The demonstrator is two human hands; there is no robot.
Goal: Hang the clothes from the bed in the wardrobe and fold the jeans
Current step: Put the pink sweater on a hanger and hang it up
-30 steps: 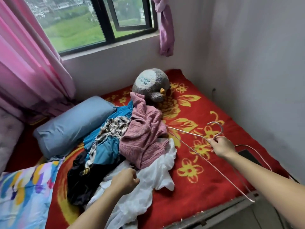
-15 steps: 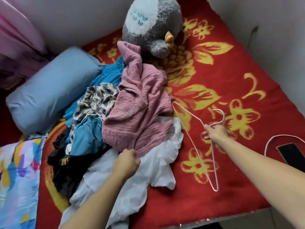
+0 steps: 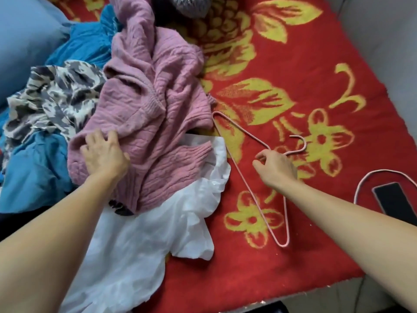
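Note:
A pink knit sweater (image 3: 146,114) lies on top of the clothes pile on the red flowered blanket (image 3: 282,53). My left hand (image 3: 103,152) rests on the sweater's lower left part with its fingers spread. A pink wire hanger (image 3: 243,181) lies flat on the blanket right of the pile. My right hand (image 3: 275,166) hovers over the hanger's neck, fingers loose and apart; the hook sticks out past it. A white garment (image 3: 144,240) lies under the sweater. Blue (image 3: 36,172), leopard-print (image 3: 54,96) and black clothes lie to the left.
A blue pillow (image 3: 24,39) lies at the top left and a grey plush toy (image 3: 187,5) at the top. A second pink hanger (image 3: 361,184) and a flat black object (image 3: 397,202) sit at the right. The wall runs along the right; the bed's edge is below.
The view has moved closer and lower. My left hand moved up from the white garment onto the pink sweater. My right hand laid the hanger flat and loosened its fingers.

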